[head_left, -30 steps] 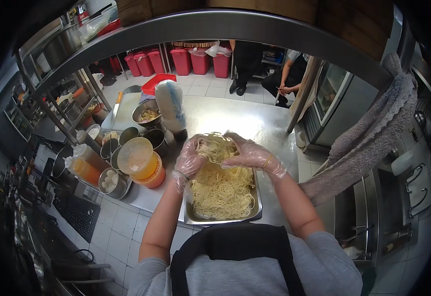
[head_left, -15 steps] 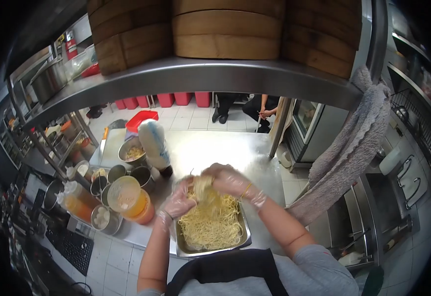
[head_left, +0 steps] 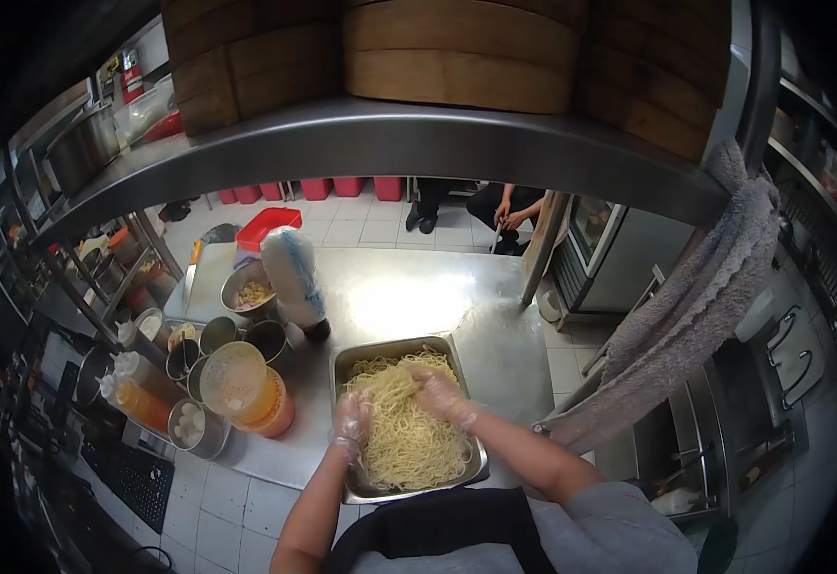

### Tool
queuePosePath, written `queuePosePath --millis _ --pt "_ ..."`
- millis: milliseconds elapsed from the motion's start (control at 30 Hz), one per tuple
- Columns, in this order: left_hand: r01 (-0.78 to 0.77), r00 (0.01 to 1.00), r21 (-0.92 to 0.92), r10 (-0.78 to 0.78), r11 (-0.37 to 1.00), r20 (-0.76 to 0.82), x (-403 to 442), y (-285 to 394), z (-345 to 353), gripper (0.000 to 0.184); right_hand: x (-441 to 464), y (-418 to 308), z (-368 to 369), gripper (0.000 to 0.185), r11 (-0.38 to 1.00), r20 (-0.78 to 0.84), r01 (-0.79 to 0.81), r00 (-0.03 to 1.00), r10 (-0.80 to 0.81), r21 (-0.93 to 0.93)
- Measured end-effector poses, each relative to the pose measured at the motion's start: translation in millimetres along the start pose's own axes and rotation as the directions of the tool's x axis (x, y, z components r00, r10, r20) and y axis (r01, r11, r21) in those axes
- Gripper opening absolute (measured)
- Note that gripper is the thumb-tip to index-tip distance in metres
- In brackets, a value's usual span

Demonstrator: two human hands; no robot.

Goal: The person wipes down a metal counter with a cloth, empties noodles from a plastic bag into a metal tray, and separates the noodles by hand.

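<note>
Pale yellow noodles [head_left: 413,445] lie in a loose heap in a rectangular metal tray [head_left: 479,466] in front of me. Both my hands wear clear plastic gloves. My left hand [head_left: 352,418] presses into the noodles along the tray's left side; its fingers are blurred and partly covered by strands. On the upper right of the heap, my right hand [head_left: 440,394] has its fingers curled into a clump of noodles. The tray's far end shows some bare metal.
Left of the tray stand an orange-filled container [head_left: 270,407], a bowl of white balls [head_left: 191,426], squeeze bottles [head_left: 141,392] and a plastic-wrapped stack [head_left: 294,277]. A knife [head_left: 191,273] lies farther back. Bamboo steamers [head_left: 461,57] fill the overhead shelf; a towel [head_left: 677,306] hangs right. Another person's hands [head_left: 512,215] show beyond.
Both hands have come down and nearer to me. The noodle clump held up between them has dropped onto the heap, and the hands are farther apart. The camera view has shifted slightly.
</note>
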State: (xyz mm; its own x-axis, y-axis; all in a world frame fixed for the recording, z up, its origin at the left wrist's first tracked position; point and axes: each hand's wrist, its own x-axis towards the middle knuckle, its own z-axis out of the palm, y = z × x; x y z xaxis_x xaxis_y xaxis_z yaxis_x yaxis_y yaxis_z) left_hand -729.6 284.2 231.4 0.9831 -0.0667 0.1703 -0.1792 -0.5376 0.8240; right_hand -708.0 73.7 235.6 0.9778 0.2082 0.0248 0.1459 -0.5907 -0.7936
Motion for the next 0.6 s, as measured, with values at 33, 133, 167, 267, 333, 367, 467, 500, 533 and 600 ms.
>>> queuePosePath --millis 33,133,167,267,333,367,467,500,533,600 --pt "-0.012 1.000 -0.019 0.012 1.000 -0.019 3.5 0.3 -2.3 0.032 3.0 10.9 4.8 0.040 0.985 -0.032 -0.009 0.999 0.015 0.175" --pt "-0.101 0.989 -0.009 0.099 0.995 -0.109 16.6 10.0 -4.8 0.035 -14.1 -64.8 -44.6 0.032 0.997 -0.066 -0.021 0.998 0.016 -0.073" --pt "-0.166 0.970 0.042 0.170 0.985 -0.171 18.3 21.3 -8.4 0.036 -0.4 -40.8 -37.7 0.034 0.974 -0.127 0.220 0.966 -0.226 -0.062" --pt "-0.066 0.995 -0.144 0.075 0.987 0.058 21.2 81.0 -42.7 0.038 -14.0 -79.5 -59.6 0.026 0.914 -0.233 0.318 0.937 -0.262 0.250" --pt "-0.130 0.989 -0.206 0.142 0.970 0.047 24.3 88.6 -43.5 0.043 -18.0 -88.3 -61.0 0.026 0.922 -0.227 0.294 0.944 -0.239 0.252" --pt "-0.157 0.979 -0.331 0.191 0.931 0.073 21.4 87.9 -37.6 0.045 -21.0 -97.9 -60.8 0.026 0.915 -0.195 0.248 0.962 -0.193 0.317" --pt "-0.184 0.953 -0.319 0.248 0.930 0.173 8.6 100.4 -24.2 0.050 -22.2 -98.0 -36.7 0.026 0.940 -0.181 0.202 0.971 -0.155 0.276" --pt "-0.183 0.949 -0.051 0.190 0.982 0.250 -1.4 106.3 -27.6 0.049 -22.7 -96.2 -27.6 0.026 0.954 -0.189 0.201 0.969 -0.160 0.221" --pt "-0.408 0.899 0.140 0.370 0.902 0.235 -1.6 66.3 -8.4 0.048 -27.1 -112.7 -28.2 0.031 0.995 -0.090 -0.021 0.996 0.030 0.097" --pt "-0.445 0.884 0.072 0.425 0.893 0.193 -1.4 38.0 7.9 0.051 -32.7 -101.0 -15.4 0.043 0.995 -0.025 0.089 0.996 -0.088 0.050"
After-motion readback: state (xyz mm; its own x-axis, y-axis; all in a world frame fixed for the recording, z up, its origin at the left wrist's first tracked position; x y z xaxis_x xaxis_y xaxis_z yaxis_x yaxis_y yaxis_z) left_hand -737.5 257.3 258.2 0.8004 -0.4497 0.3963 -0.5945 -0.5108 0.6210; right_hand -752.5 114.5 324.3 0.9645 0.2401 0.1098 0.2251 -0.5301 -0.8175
